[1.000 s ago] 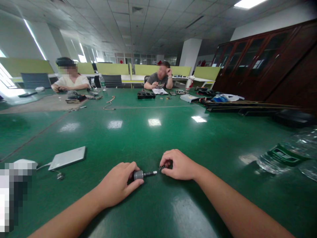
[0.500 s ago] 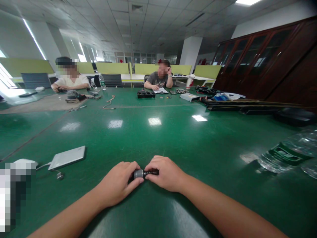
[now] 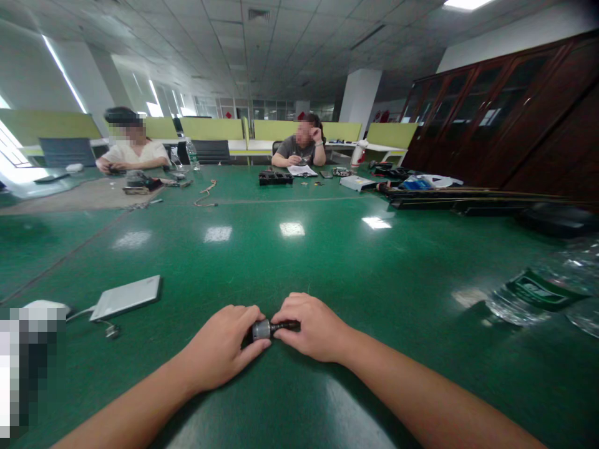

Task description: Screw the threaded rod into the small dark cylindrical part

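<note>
My left hand (image 3: 229, 342) is closed round a grey metal cylinder (image 3: 261, 330) with a black end, its thumb in front and fingers behind. From the cylinder's right side runs a thin dark shaft (image 3: 283, 326), which looks joined to it. My right hand (image 3: 311, 324) pinches that shaft between thumb and fingers, hiding part of it. Both hands rest low over the green table (image 3: 262, 262), close together, with the part lying crosswise between them. Whether the part touches the table cannot be made out.
Left lies a pale flat box with a cable (image 3: 126, 297). Large water bottles (image 3: 538, 290) lie right. Across the table sit two people, near a black tray (image 3: 276, 178) and a clipboard with paper (image 3: 302, 171). Long dark rails (image 3: 435, 198) lie at the back right.
My hands keep the same grip on the metal part and hardly move. Across the table, one person's writing hand has shifted slightly up from the paper.
</note>
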